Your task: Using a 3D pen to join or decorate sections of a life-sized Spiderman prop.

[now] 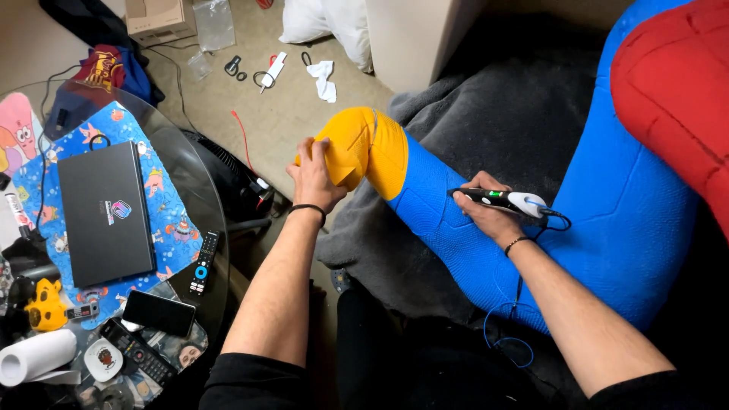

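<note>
The left hand (315, 178) grips the yellow end (357, 148) of a big blue sculpture (471, 228), its fingers closed around the yellow part. This sculpture lies on a grey blanket (493, 114), and its upper part carries a red padded area (676, 91). The right hand (486, 212) holds a black and white pen tool (509, 200) against the blue body, fingers wrapped tight on it; a thin blue filament (505, 334) hangs below. To the left, the round glass surface (178, 163) carries a closed dark laptop (106, 212) with a small colourful sticker, a black remote (203, 263), a phone (159, 313) and a white paper roll (34, 357). A cardboard box (156, 19) and a clear plastic bag (214, 23) lie on the floor.
</note>
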